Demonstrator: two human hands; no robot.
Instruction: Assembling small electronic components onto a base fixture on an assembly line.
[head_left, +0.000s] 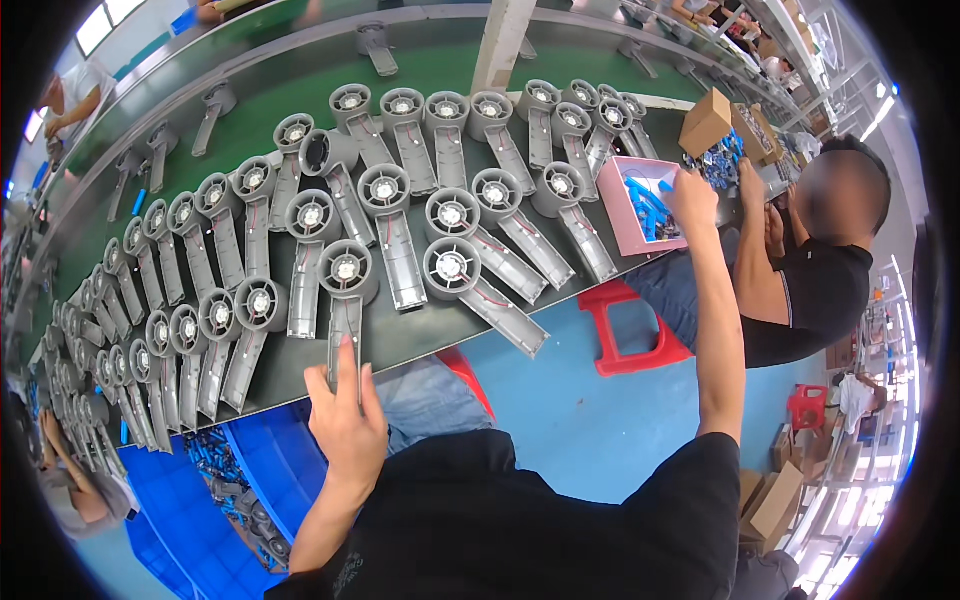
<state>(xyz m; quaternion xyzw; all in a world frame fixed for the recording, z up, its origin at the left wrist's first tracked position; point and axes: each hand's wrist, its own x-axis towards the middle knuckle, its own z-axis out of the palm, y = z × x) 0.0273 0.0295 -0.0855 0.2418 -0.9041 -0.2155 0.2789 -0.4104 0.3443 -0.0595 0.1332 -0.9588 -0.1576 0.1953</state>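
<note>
A: Left hand (348, 425)?
B: Lower centre of frame. Thumb and fingers pinch the lower end of one grey fan (346, 310). Handle's long axis runs nearly up the frame; ring at the upper end, over the bench (397, 333).
A: Right hand (692, 200)?
B: Right of centre, fingertips inside the pink box (618, 215), beside the blue cylinders (650, 208). Whether they pinch one: cannot tell.
A: Key relation?
B: Box lies to the upper right of the held handle, well apart; right hand nearer the cylinders, left hand at the fan.
A: Counts?
B: Held fan, one; pink box, one; fans in all, over thirty, overlapping at left; cylinders, several, overlapped, no exact count.
</note>
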